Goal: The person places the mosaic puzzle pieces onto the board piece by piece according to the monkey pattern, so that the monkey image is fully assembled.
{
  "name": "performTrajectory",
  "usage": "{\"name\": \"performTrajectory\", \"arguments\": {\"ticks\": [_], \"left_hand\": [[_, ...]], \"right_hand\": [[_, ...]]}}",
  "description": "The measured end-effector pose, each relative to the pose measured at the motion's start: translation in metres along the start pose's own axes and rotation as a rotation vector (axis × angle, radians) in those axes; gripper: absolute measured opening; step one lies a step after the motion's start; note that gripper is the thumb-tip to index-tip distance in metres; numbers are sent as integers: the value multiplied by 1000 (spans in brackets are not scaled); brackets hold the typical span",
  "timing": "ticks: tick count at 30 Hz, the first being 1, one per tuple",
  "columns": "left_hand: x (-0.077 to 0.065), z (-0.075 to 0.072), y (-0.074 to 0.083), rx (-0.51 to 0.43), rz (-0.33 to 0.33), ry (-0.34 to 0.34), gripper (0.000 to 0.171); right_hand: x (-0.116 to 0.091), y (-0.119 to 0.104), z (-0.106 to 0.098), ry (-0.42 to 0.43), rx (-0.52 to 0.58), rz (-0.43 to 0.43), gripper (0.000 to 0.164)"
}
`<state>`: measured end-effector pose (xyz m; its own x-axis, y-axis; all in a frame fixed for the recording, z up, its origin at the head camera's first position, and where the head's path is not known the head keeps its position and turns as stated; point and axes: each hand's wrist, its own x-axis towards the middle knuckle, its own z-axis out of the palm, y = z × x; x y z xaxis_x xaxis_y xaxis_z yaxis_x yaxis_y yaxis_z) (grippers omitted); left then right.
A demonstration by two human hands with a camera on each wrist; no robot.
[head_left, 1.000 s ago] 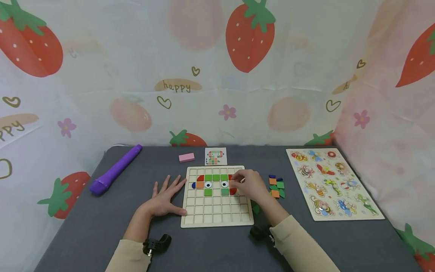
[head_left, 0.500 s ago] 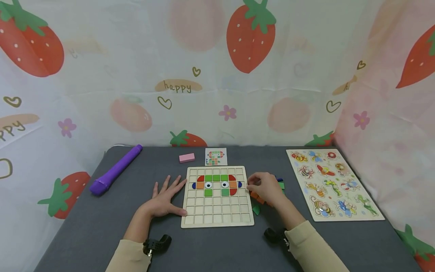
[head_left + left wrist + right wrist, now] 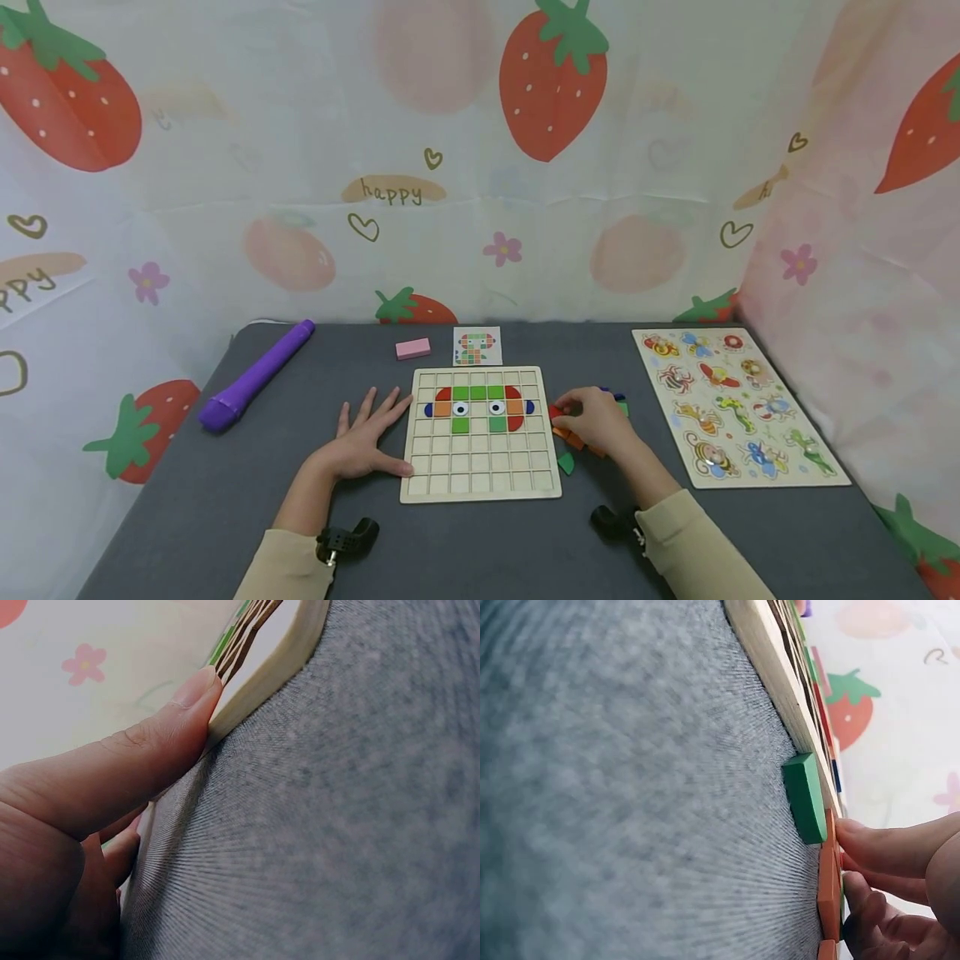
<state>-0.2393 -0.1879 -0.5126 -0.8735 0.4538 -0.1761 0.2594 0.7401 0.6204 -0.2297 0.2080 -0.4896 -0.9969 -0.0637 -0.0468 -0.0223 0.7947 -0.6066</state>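
Observation:
My left hand (image 3: 365, 446) lies spread beside the wooden grid board (image 3: 480, 487); its thumb (image 3: 176, 724) touches the board's near left edge. Set in the board are red, green, orange and blue tiles, with two eye tiles (image 3: 461, 409) among them. At the board's right side, my right hand (image 3: 596, 419) reaches with bent fingers into a pile of loose tiles. A red tile (image 3: 554, 412) shows at its fingertips, and orange tiles (image 3: 829, 892) lie under the thumb. Whether the fingers pinch a tile cannot be made out. A green tile (image 3: 804, 796) lies nearer, against the board.
A small pattern card (image 3: 477, 346) and a pink block (image 3: 412, 349) lie behind the board. To the left is a purple microphone-shaped stick (image 3: 257, 377). A picture puzzle board (image 3: 738, 408) with cartoon animals lies on the right. A strawberry-print cloth hangs behind the table.
My right hand has left the board and moved right to the loose tiles, shifting slightly farther right since. A blue tile now sits at the face's right end, beside an orange one. Left hand unmoved.

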Motion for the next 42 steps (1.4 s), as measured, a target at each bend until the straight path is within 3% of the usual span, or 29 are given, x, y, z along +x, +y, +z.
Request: {"name": "performTrajectory", "arguments": {"ticks": [11, 18, 28, 42], "left_hand": [[-1, -1, 1, -4, -2, -3, 118], [0, -1, 2, 1, -1, -3, 118], [-1, -1, 2, -7, -4, -6, 118], [-1, -1, 2, -7, -4, -5, 117]], "right_hand": [[7, -2, -1, -43, -23, 62, 24], [8, -6, -4, -53, 22, 104, 20], [7, -8, -4, 1, 117, 5, 14], [6, -42, 4, -10, 203, -62, 12]]}}
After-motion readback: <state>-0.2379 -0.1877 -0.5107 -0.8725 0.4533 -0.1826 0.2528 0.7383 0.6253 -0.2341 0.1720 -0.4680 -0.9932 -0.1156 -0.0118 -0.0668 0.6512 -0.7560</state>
